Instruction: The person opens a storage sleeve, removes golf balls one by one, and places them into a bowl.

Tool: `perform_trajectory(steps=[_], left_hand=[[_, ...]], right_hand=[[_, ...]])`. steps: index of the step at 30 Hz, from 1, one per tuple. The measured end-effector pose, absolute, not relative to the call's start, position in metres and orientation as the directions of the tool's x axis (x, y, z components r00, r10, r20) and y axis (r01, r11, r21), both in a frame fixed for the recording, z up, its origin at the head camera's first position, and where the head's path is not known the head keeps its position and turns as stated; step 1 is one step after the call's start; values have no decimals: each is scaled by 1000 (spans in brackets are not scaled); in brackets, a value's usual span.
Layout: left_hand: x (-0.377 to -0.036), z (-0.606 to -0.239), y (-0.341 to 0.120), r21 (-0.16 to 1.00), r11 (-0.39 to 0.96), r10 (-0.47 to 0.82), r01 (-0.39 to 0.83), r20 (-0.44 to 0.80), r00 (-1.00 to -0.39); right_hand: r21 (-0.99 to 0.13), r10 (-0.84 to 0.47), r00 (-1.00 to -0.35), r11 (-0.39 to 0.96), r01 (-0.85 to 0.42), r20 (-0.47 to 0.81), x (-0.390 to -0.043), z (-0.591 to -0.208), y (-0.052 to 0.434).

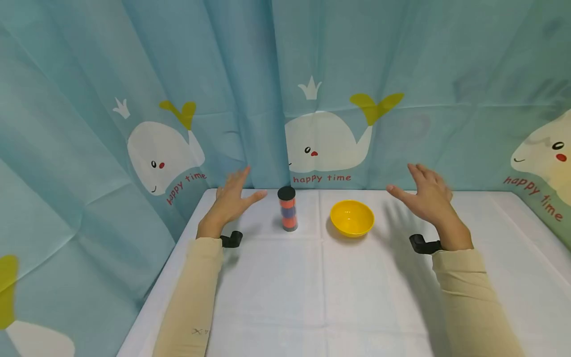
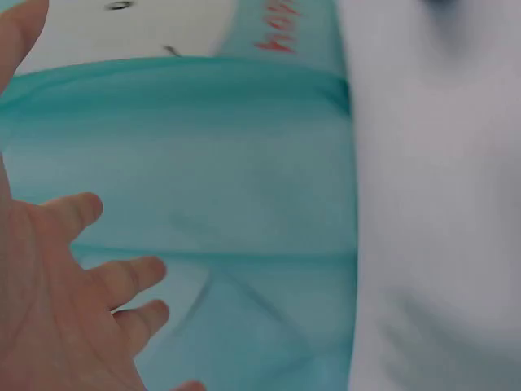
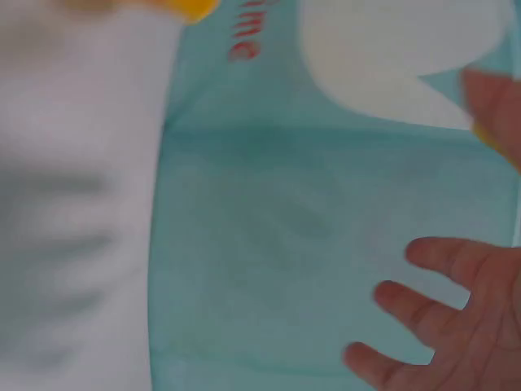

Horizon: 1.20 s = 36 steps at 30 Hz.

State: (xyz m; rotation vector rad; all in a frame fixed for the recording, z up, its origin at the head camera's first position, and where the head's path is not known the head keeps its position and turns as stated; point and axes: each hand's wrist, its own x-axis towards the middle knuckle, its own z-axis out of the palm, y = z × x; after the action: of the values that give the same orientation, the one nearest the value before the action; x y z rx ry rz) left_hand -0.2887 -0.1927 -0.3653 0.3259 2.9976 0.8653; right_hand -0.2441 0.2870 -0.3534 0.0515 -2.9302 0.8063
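Note:
A clear tube (image 1: 288, 208) with a black cap, holding orange and blue pieces, stands upright on the white table (image 1: 312, 297). A yellow bowl (image 1: 352, 217) sits just right of it. My left hand (image 1: 232, 201) hovers left of the tube, fingers spread, holding nothing. Raised to the right of the bowl, my right hand (image 1: 426, 198) is spread too and holds nothing. The left wrist view shows the left hand (image 2: 57, 285) with spread fingers against the curtain. In the blurred right wrist view the right hand (image 3: 456, 326) shows spread fingers, and the bowl (image 3: 163, 6) is a yellow edge at the top.
A teal curtain (image 1: 401, 74) printed with white whales and "happy time" surrounds the table on the back and both sides. Black wrist mounts (image 1: 232, 240) sit at both cuffs of the beige sleeves.

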Motion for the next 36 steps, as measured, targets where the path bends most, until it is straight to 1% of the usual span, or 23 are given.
perform_trajectory(steps=[3,6,9,11,13,15,20,25,27,30,33,36], left_hand=[[-288,-369,-189,661,725,183,193,85,-979],[-288,-374,-184,744,627,150,228,172,-974],[-287,-385,-179,784,543,99,300,295,-950],[-287,-391,-177,799,495,59,340,360,-931],[-287,-397,-175,813,454,25,364,397,-917],[-288,-400,-172,822,431,8,371,408,-913],[-289,-403,-163,831,423,4,361,397,-918],[-288,-406,-157,837,435,35,330,351,-936],[-287,-407,-155,841,446,79,305,302,-950],[-287,-411,-151,831,484,184,275,211,-960],[-287,-416,-147,814,515,300,270,124,-946],[-286,-419,-141,812,518,364,270,76,-928]], right_hand=[[-587,-9,-996,807,-61,91,-243,-351,284],[-686,-10,-995,724,-73,95,-241,-349,279],[-773,-18,-989,622,-126,146,-238,-352,271],[-805,-24,-982,569,-168,189,-237,-354,266],[-820,-33,-974,533,-208,225,-238,-357,262],[-826,-31,-969,516,-227,246,-238,-358,259],[-836,-34,-957,478,-269,288,-237,-358,253],[-835,-52,-946,456,-307,320,-235,-354,244],[-841,-58,-941,434,-323,332,-235,-354,240],[-861,-65,-932,363,-355,357,-235,-354,234],[-878,-81,-921,281,-388,382,-235,-355,226],[-882,-99,-916,247,-402,390,-234,-356,219]])
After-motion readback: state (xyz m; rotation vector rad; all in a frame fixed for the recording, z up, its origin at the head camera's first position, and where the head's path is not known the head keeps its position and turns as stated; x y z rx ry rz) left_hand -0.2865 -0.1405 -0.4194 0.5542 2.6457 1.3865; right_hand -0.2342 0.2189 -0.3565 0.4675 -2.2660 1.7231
